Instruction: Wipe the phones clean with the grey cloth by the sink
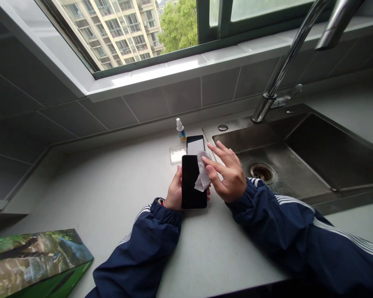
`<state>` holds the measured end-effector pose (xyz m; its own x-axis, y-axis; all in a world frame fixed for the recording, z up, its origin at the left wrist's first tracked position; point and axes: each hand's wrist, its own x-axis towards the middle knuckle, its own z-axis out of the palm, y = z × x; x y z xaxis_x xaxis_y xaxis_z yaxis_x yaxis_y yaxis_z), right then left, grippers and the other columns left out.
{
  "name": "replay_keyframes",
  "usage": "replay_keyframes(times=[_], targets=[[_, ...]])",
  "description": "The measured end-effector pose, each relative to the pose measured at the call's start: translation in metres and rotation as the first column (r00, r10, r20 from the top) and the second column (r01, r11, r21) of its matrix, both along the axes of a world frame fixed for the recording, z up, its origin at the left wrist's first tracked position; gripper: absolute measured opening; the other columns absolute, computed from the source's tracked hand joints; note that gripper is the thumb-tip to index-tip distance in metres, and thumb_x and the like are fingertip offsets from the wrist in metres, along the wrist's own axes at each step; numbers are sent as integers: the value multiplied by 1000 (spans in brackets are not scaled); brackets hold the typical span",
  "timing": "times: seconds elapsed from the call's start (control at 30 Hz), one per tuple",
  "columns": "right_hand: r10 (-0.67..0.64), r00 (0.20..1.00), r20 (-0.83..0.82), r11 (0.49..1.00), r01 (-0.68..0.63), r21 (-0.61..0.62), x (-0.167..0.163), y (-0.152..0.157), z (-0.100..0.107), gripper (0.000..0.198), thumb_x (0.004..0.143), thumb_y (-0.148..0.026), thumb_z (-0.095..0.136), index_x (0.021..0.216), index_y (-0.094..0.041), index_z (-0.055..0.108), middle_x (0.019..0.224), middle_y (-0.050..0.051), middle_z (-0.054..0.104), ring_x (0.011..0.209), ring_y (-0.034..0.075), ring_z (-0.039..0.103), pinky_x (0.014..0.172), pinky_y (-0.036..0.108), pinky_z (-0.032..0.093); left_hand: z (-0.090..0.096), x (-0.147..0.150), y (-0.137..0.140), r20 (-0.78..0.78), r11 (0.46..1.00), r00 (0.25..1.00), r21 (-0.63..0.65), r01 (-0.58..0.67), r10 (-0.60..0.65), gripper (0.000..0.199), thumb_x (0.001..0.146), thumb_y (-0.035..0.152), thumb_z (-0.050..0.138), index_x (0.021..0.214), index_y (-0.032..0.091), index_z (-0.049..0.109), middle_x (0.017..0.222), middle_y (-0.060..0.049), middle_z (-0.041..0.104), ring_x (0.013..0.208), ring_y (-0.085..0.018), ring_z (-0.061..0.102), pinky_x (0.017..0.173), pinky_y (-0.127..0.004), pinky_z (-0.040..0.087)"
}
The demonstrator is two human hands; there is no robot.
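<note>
My left hand [173, 192] is wrapped round a black smartphone [189, 188], held upright over the counter with its dark screen toward me. On the right side of that screen lies a light grey cleaning cloth [202, 178] with zigzag edges. The thumb and forefinger of my right hand [231, 176] are on the cloth, while its other fingers stretch out above. Just behind the held phone, a second phone [195, 142] lies on the counter, its screen reflecting white. A clear phone case [175, 155] is beside it, and a small white-capped spray bottle [180, 131] stands behind.
To the right is a steel sink [255, 142] with a drain [262, 172] and a tall chrome faucet [278, 78]. A glossy box [40, 258] with a printed picture sits at lower left. Beyond the pale counter [118, 182] is a window.
</note>
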<state>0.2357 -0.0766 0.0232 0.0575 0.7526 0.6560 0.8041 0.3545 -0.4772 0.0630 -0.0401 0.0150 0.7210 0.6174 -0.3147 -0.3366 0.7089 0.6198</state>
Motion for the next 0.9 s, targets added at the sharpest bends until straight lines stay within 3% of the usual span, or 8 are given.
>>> replay_keyframes(times=[0.13, 0.3, 0.47, 0.6, 0.67, 0.8, 0.9], targets=[[80, 985, -151, 996, -84, -17, 1, 3, -2, 29, 97, -27, 50, 112, -23, 74, 123, 7, 73, 118, 25, 66, 109, 45, 45, -1, -2, 0, 20, 998, 999, -27, -49, 49, 82, 95, 70, 19, 119, 9, 68, 89, -18, 73, 73, -30, 70, 73, -46, 55], [193, 908, -372, 963, -248, -106, 1, 7, -3, 25, 97, -29, 54, 101, -21, 76, 107, 7, 76, 100, 21, 71, 92, 35, 55, 1, -3, 1, 55, 998, 998, -55, -26, 29, 86, 95, 71, 19, 109, 4, 71, 94, -21, 71, 75, -29, 70, 72, -45, 56], [95, 736, -670, 900, -352, -259, 2, 14, -13, 29, 94, -38, 59, 106, -19, 76, 92, 6, 78, 83, 20, 73, 79, 35, 59, 6, -1, 1, 34, 995, 996, -57, -81, 83, 86, 97, 65, 10, 117, 5, 68, 93, -20, 71, 74, -28, 69, 70, -45, 56], [59, 629, -775, 888, -387, -247, 5, 21, -20, 32, 87, -38, 67, 111, -17, 73, 106, 10, 77, 92, 23, 74, 81, 37, 61, 10, 0, 0, 49, 988, 987, -10, -151, 152, 82, 97, 66, 14, 125, 8, 65, 90, -17, 69, 73, -28, 68, 68, -44, 56], [55, 669, -742, 890, -370, -268, 7, 22, -19, 31, 85, -34, 66, 111, -17, 72, 106, 10, 76, 90, 22, 74, 77, 36, 61, 10, 0, 0, 42, 987, 986, 1, -161, 160, 82, 96, 66, 16, 123, 8, 66, 92, -17, 69, 75, -28, 68, 69, -44, 56], [48, 884, -465, 926, -214, -311, 8, 19, -11, 22, 82, -24, 62, 100, -18, 72, 93, 7, 72, 75, 17, 69, 69, 32, 57, 6, -2, 1, 51, 984, 983, 7, -177, 176, 81, 96, 67, 18, 120, 8, 68, 96, -18, 70, 78, -29, 69, 73, -45, 57], [111, 949, -294, 921, -209, -328, 7, 15, -7, 24, 77, -21, 63, 101, -18, 67, 89, 4, 66, 65, 15, 62, 66, 30, 54, 5, -1, 0, 75, 973, 971, 17, -228, 226, 80, 97, 67, 19, 120, 8, 68, 96, -19, 71, 80, -29, 69, 75, -46, 57]])
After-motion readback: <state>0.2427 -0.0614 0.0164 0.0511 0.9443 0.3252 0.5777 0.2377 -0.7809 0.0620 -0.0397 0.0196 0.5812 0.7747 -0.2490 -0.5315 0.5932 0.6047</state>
